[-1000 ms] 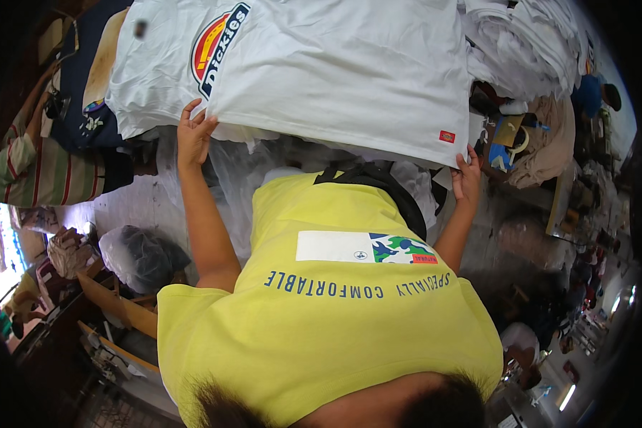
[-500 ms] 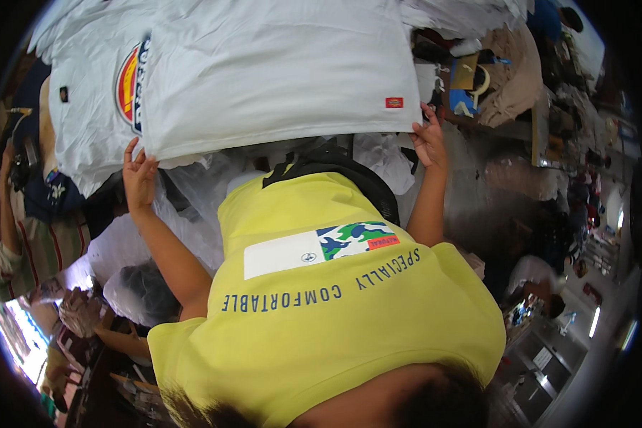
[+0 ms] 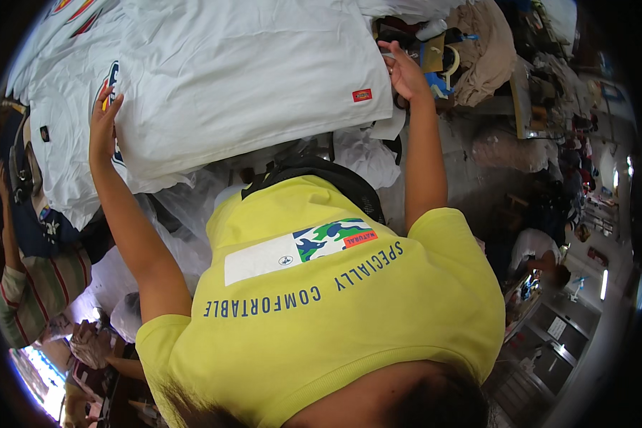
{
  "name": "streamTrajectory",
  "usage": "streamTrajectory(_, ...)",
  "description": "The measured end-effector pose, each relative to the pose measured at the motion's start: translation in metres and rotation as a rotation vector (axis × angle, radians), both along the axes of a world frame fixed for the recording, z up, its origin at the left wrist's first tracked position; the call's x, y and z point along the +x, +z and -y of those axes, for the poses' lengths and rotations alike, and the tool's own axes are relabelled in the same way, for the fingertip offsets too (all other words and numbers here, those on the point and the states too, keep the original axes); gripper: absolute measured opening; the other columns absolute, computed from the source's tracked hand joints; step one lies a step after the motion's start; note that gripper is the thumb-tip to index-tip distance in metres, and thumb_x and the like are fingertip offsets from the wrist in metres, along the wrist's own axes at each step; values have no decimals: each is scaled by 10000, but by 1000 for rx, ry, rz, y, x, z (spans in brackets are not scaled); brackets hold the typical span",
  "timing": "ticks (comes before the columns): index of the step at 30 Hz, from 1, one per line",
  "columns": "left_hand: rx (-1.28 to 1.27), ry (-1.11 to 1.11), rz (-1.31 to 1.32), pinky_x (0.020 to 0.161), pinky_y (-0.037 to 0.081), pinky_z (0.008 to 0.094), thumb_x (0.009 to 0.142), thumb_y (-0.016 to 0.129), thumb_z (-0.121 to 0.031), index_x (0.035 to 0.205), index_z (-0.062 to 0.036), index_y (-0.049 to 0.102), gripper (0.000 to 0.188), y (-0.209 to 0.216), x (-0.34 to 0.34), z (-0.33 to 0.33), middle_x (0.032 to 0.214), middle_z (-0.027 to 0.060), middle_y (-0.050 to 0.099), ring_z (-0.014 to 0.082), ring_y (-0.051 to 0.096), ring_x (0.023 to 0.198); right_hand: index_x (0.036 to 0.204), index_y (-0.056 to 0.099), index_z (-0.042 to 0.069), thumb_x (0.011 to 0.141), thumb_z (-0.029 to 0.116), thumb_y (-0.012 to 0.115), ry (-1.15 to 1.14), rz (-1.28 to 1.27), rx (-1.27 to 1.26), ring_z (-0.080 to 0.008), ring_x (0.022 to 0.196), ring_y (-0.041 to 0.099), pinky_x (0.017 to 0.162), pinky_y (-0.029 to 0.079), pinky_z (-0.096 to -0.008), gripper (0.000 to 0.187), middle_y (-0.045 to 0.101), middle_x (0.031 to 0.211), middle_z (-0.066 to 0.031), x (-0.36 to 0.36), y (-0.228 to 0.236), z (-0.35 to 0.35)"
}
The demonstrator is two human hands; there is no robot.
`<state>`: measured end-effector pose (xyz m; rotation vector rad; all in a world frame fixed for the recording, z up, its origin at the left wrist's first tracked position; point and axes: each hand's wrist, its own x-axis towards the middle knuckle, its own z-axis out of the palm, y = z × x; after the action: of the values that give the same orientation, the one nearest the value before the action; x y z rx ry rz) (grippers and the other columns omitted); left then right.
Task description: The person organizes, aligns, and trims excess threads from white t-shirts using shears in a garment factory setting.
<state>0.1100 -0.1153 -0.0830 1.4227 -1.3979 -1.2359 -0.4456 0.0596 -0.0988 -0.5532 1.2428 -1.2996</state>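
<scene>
A white T-shirt lies spread over a pile of white garments in front of me, with a small red label near its right lower corner. My left hand is at the shirt's left edge, over a partly covered round print, its thumb and fingers apart. Beside the right edge, above the label, is my right hand. Its fingers are spread and point toward the cloth, with nothing held in them. Whether the fingertips touch the fabric is hard to tell.
A tape roll and small items lie right of the shirt, next to a beige cloth. Clear plastic bags hang below the table edge. A person in a striped shirt is at the left, another person far right.
Both hands have left the shirt's lower corners and moved up along its sides, their fingers spreading. The shirt and the whole scene have shifted left in view.
</scene>
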Motion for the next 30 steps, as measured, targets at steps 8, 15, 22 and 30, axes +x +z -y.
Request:
streamTrajectory(8,116,127,-139,677,451,219,806,624,-79,1267,-35,384,522,-13,55,-60,939,82,596,111,563,788,1087,519,-6,773,99,665,68,-285,36,-95,820,547,736,435,-249,362,600,899,-31,10,-8,-42)
streamTrajectory(15,447,250,-234,569,415,192,765,673,-106,1241,-51,390,555,-94,83,-194,943,25,627,77,566,704,932,573,3,771,91,659,124,-354,331,-86,764,541,717,423,-223,203,603,851,-2,45,-58,-161)
streamTrajectory(22,583,246,132,472,375,198,738,672,-100,1104,-56,496,409,-188,107,-232,844,22,609,78,534,617,843,594,-6,643,167,740,447,-967,664,-176,721,584,650,451,-286,302,615,758,-100,48,-167,-214)
streamTrajectory(30,75,365,602,721,447,274,782,594,-66,1048,-25,549,273,-173,88,-215,840,61,604,153,577,783,820,623,39,720,225,644,501,-937,403,-143,697,604,613,472,-269,212,646,776,-72,36,-173,-206)
